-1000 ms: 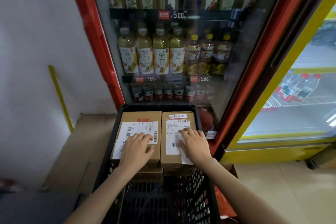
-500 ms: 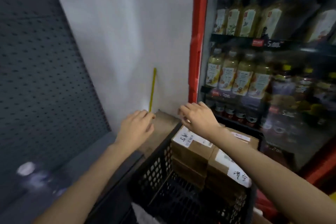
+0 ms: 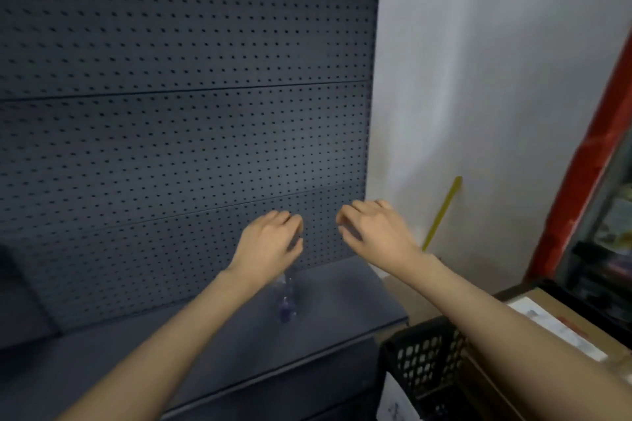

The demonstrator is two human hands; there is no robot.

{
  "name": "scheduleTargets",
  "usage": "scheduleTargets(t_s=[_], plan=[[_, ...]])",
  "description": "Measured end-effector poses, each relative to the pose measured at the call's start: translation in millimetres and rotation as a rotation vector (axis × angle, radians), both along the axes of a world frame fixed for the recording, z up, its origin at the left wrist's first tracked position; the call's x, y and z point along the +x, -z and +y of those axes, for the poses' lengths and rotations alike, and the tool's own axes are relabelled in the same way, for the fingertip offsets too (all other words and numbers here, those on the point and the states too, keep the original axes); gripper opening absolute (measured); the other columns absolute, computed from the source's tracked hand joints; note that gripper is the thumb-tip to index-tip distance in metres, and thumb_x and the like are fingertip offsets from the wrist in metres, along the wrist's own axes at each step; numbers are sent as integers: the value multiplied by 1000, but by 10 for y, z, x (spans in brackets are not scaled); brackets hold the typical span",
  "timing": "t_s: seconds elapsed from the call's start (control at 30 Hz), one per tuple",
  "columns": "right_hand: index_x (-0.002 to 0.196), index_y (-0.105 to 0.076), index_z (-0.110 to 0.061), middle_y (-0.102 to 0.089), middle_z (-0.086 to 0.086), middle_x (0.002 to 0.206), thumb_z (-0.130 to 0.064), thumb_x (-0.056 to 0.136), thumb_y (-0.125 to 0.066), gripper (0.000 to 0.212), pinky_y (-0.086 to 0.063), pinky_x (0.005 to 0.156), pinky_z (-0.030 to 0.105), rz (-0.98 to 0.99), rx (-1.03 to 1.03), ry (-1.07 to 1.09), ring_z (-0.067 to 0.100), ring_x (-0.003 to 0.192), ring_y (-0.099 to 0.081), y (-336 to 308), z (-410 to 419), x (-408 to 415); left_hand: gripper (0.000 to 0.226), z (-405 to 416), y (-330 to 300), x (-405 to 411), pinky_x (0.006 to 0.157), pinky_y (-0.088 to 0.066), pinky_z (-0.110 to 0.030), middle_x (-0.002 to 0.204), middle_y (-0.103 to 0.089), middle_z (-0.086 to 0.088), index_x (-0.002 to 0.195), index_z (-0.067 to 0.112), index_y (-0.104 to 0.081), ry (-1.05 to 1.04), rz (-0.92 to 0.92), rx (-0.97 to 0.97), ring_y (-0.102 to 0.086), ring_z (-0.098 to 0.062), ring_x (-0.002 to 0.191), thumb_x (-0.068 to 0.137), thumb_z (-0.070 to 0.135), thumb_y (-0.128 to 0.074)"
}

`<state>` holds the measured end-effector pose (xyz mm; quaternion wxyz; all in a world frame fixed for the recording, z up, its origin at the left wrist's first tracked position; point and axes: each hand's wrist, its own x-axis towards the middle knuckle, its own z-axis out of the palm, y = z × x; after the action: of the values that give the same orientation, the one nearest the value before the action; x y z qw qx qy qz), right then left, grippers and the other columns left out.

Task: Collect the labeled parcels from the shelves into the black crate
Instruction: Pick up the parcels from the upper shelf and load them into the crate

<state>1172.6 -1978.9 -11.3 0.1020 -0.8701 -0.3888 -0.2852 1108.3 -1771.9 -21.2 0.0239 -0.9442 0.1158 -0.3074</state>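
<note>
The black crate (image 3: 422, 357) shows only its left corner at the lower right. A brown cardboard parcel (image 3: 578, 328) with a white label lies in it, partly behind my right forearm. My left hand (image 3: 268, 243) and my right hand (image 3: 374, 227) hover side by side in front of the dark pegboard shelf back, palms down, fingers loosely curled, holding nothing. Both are well left of and above the crate. The dark shelf board (image 3: 212, 345) below them carries no parcel that I can see.
A small clear bottle with a purple base (image 3: 286, 301) stands on the shelf board under my left hand. A white wall (image 3: 496, 96) with a yellow stick (image 3: 443, 212) is to the right, then the red edge of a drinks fridge (image 3: 588, 161).
My view has swung left from the fridge and crate to the dark shelf. Both hands lifted off the parcels in the crate and moved left, still holding nothing.
</note>
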Motion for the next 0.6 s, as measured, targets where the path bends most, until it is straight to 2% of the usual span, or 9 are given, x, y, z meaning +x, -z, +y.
scheduleTargets(t_s=[0.17,0.33,0.5,0.6], plan=[[88,-61,-20,-61,-5,80,-26,86,-58,7,-37,76,30,4,11,-142,20,76,-58,-43,939,-409,20,861,-1,-765,52,-46,-27,67,-58,3,71,17,-55,-171,53,38,-55,-17,63,67,23,-74],[100,-58,-22,-60,-5,97,-31,93,-49,14,-33,84,27,78,5,-336,17,95,-54,20,2105,-1074,21,1842,3,-1925,51,-47,-29,70,-56,4,75,17,-52,-337,50,4,-54,-17,64,70,23,-71],[102,-57,-22,-58,-6,99,-31,93,-49,15,-36,85,28,139,15,-539,16,98,-53,37,3324,-1990,24,2800,-71,-3234,49,-41,-29,74,-52,-2,77,14,-51,-565,58,-11,-55,-24,69,67,20,-73],[105,-55,-23,-54,-6,104,-30,94,-49,15,-45,79,29,232,50,-616,14,102,-49,79,3927,-2491,18,3301,-71,-3873,54,-44,-34,82,-53,-3,84,15,-52,-694,29,-117,-54,-26,79,74,20,-67]])
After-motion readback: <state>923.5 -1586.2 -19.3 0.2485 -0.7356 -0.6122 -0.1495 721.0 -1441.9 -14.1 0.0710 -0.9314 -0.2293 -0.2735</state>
